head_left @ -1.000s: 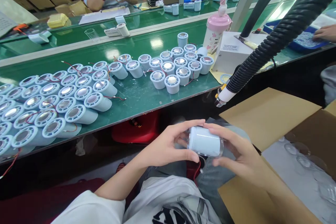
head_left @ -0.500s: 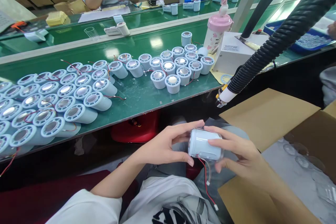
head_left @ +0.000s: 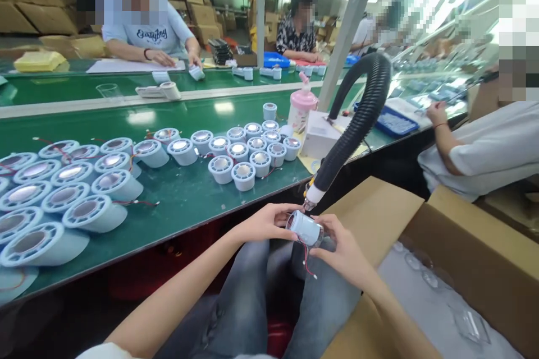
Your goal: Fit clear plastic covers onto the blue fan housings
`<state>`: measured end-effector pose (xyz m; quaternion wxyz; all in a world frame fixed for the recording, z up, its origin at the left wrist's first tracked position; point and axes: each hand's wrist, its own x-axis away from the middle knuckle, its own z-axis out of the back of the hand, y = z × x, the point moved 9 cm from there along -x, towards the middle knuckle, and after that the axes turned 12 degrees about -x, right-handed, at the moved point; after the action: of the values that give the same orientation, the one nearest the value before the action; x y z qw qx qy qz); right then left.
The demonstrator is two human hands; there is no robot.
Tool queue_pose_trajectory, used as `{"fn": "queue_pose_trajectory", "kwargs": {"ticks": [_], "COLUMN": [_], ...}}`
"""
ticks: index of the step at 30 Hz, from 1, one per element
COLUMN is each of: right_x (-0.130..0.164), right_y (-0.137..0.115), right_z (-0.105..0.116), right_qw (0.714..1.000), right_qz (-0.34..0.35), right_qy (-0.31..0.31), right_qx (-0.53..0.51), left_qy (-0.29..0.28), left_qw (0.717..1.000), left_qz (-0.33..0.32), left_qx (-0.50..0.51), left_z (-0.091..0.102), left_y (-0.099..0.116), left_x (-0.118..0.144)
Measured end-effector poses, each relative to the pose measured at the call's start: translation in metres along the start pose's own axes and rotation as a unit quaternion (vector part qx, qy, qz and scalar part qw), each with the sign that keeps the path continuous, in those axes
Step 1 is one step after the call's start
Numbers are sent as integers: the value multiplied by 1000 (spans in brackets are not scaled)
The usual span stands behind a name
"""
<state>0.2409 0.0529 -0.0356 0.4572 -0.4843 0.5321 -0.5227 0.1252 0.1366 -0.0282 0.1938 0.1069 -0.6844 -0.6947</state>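
Green bench (head_left: pixel 185 190) slants across the frame, lower left to upper right. Blue cylinder (head_left: pixel 307 228), with clear plastic about it, sits just below mid-frame: my left hand (head_left: pixel 266 223) grasps one end, my right hand (head_left: pixel 346 249) the other. Red wire (head_left: pixel 309 263) dangles beneath. Lower right: carton (head_left: pixel 475 263) holding clear covers (head_left: pixel 469 325). Black hose (head_left: pixel 337 157) ends just above my fingers in frame. Similar cylinders (head_left: pixel 243 177) stand left to centre. Upper left, beyond: co-worker (head_left: pixel 147 31) in light-blue shirt.
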Motion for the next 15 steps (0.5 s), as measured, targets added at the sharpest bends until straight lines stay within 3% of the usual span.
{"fn": "queue_pose_trajectory", "kwargs": {"ticks": [5, 15], "right_x": [-18, -22], "right_y": [4, 5], "right_z": [5, -7], "right_qw": [1000, 988], "right_qz": [-1, -17], "right_qy": [4, -67], "right_qx": [-15, -141], "left_qy": [-7, 5], "left_qw": [1000, 999], "left_qz": [-8, 4], "left_qx": [-16, -40], "left_z": [9, 12], "left_y": [1, 6], "left_x": [-21, -1]}}
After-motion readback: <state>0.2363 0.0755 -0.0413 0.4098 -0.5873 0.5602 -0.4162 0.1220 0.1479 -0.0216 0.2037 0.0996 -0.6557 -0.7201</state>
